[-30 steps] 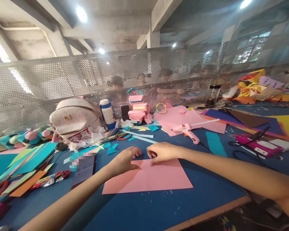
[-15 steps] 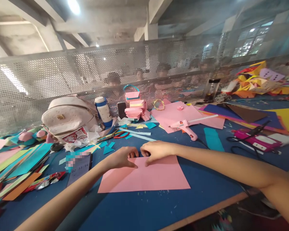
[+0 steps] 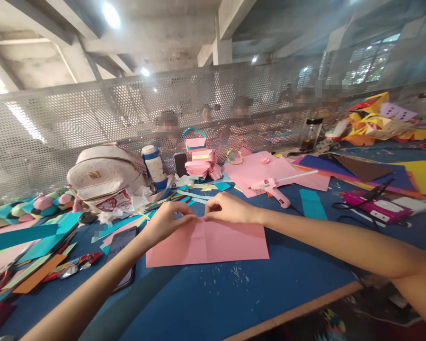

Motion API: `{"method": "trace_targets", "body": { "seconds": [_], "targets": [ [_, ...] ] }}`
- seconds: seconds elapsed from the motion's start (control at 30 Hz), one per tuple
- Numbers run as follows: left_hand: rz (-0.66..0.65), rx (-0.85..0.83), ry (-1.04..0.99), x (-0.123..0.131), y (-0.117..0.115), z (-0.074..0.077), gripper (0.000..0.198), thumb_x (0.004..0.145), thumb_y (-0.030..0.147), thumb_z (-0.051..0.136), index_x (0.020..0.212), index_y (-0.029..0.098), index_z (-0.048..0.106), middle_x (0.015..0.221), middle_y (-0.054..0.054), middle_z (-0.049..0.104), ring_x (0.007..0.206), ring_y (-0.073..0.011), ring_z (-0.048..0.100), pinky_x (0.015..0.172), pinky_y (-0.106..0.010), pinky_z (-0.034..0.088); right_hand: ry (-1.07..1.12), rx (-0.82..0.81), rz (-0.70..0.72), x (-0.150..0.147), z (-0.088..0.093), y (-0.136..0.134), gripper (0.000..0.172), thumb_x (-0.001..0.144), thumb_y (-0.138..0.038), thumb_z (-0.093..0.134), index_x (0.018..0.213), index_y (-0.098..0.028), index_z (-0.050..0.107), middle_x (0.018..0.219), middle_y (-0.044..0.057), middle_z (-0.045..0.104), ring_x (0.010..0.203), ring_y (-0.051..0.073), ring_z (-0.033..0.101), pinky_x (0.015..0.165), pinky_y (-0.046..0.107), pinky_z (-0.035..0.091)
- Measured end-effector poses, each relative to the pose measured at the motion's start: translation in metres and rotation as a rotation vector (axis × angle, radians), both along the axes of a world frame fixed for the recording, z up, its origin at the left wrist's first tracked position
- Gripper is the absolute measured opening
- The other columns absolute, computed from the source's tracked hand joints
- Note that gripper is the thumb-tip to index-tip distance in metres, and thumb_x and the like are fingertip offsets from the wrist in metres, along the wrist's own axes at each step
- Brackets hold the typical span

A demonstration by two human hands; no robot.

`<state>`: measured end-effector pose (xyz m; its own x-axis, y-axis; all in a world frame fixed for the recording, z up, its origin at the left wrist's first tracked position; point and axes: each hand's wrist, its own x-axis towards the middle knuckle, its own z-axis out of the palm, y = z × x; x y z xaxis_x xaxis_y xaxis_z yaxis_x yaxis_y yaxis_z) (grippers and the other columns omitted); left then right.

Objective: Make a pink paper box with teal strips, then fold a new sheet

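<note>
A sheet of pink paper with a crease down its middle stands before me, its lower edge just over the blue tabletop. My left hand pinches its upper edge, left of the crease. Right beside it my right hand pinches the same edge, thumb in front and fingers curled behind. The two thumbs nearly meet at the crease. Both hands cover parts of the top edge. Beyond them lie pale blue paper strips. A phone lies under my left forearm.
A pink glue gun rests by pink sheets. To its right is a magenta power strip with cords. At the back stand a white backpack, a bottle and a perforated metal screen. Scissors lie at left.
Both hands have lifted the pink paper's far edge up and away from me. Its near edge has moved farther from the table's front edge, and the middle crease shows more clearly.
</note>
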<state>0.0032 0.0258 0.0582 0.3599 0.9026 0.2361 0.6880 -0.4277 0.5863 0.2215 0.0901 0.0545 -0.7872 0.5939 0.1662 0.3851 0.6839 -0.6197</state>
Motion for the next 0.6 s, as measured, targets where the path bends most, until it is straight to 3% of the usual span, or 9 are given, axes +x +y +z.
{"method": "trace_targets", "body": {
  "seconds": [0.13, 0.27, 0.6],
  "targets": [
    [0.022, 0.022, 0.02, -0.005, -0.008, 0.005, 0.024, 0.082, 0.038, 0.068, 0.066, 0.02, 0.068, 0.071, 0.001, 0.07, 0.07, -0.0159, 0.062, 0.068, -0.025, 0.043, 0.049, 0.012, 0.008, 0.005, -0.001, -0.005, 0.015, 0.082, -0.03, 0.068, 0.074, -0.019, 0.072, 0.074, 0.001, 0.07, 0.067, 0.015, 0.058, 0.061, 0.027, 0.037],
    [0.078, 0.051, 0.03, -0.018, -0.016, 0.008, 0.025, 0.082, 0.039, 0.068, 0.065, 0.02, 0.069, 0.072, 0.0, 0.07, 0.071, -0.016, 0.061, 0.067, -0.025, 0.042, 0.07, -0.012, -0.031, 0.018, -0.003, -0.007, 0.016, 0.082, -0.03, 0.067, 0.072, -0.018, 0.07, 0.073, 0.001, 0.07, 0.066, 0.015, 0.058, 0.06, 0.027, 0.037],
    [0.207, 0.081, -0.01, -0.068, -0.046, 0.009, 0.027, 0.082, 0.041, 0.065, 0.066, 0.021, 0.071, 0.072, -0.001, 0.071, 0.071, -0.0175, 0.063, 0.067, -0.024, 0.045, 0.042, -0.084, -0.153, 0.08, -0.008, -0.012, 0.03, 0.085, -0.043, 0.06, 0.067, -0.019, 0.061, 0.064, -0.002, 0.054, 0.061, 0.013, 0.043, 0.058, 0.027, 0.029]
  ]
}}
